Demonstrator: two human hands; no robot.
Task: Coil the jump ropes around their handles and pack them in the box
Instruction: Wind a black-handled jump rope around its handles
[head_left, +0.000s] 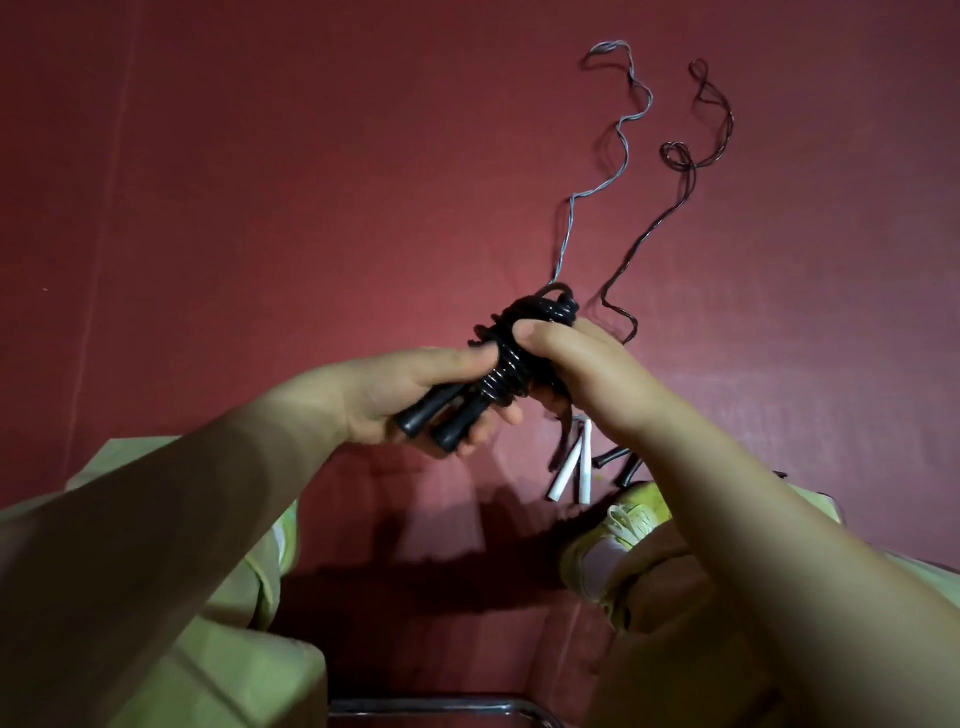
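Head view, both hands (415, 395) gripping coiled black jump rope (511, 358)

The coiled black rope (506, 358) looks glossy plastic, its handles (441, 415) matt, over a dull red cloth-like floor (311, 182).

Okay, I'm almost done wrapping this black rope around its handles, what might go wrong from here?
1. The end loop under your right hand looks untucked, so the black coil may spring loose when you let go.
2. Your left hand holds only the two handles; they could spread apart and slacken the wraps.
3. The two uncoiled ropes on the floor lie close together and could tangle.
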